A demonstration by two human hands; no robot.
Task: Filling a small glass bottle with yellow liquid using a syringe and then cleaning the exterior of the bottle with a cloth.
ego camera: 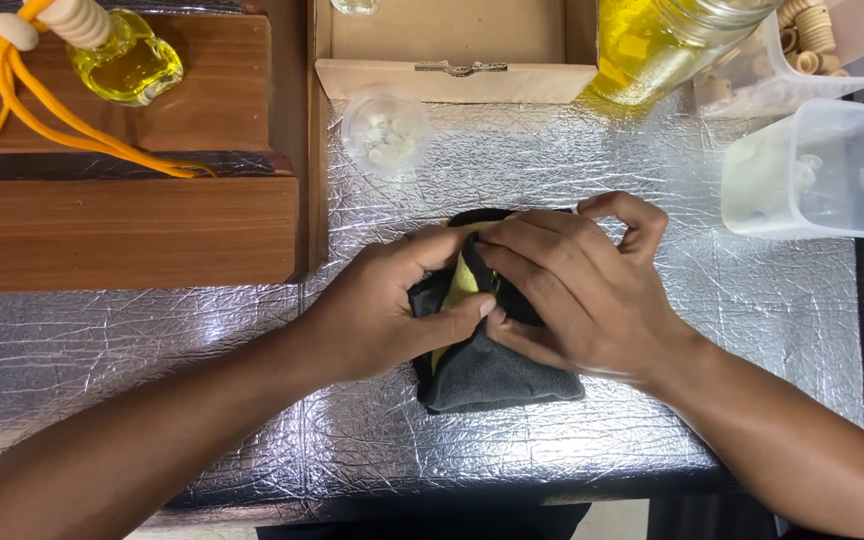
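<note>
A dark grey cloth (492, 375) lies folded on the crinkled silver foil mat (572, 160), with a yellow patch (464, 285) showing inside its fold. My left hand (387, 310) grips the cloth's left side, thumb pressed against the fold. My right hand (577, 285) covers its upper right part, fingers pinching the cloth next to the yellow patch. What lies inside the cloth is hidden by both hands.
A stepped wooden stand (132, 225) at left carries a small bottle of yellow liquid (127, 60) with an orange cord (62, 130). Behind are an open cardboard box (452, 60), a small clear cup (385, 130), a large jar of yellow liquid (652, 45) and clear plastic containers (817, 170).
</note>
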